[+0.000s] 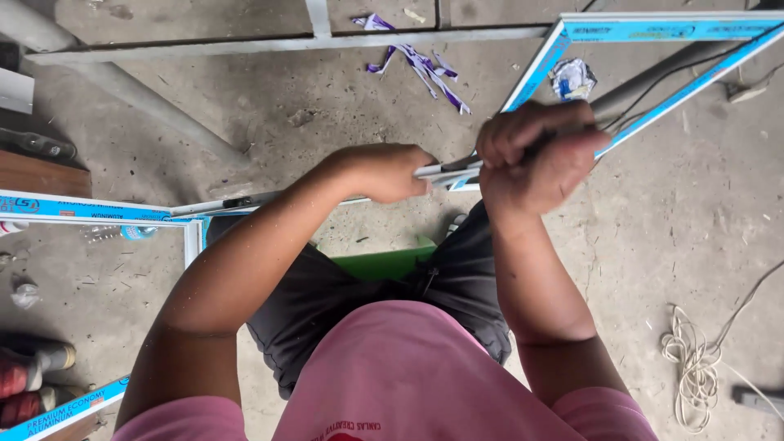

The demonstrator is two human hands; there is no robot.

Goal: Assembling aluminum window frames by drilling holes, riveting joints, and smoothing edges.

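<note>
The left hand (390,171) is closed around a thin metal bar (269,196) whose long axis runs left to right above the concrete floor (694,212). Just beside it, the right hand (535,155) is clenched in a fist at the corner of a blue-taped frame (653,31), which angles up and away to the right. Farther off lie torn tape scraps (420,65).

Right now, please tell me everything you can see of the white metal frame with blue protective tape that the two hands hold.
The white metal frame with blue protective tape looks like aluminium. Its bars meet at a corner in front of the person, above the grey concrete floor. The right hand is clenched there in a fist. The left hand grips a thin bar beside it. The tape bears print.
</note>
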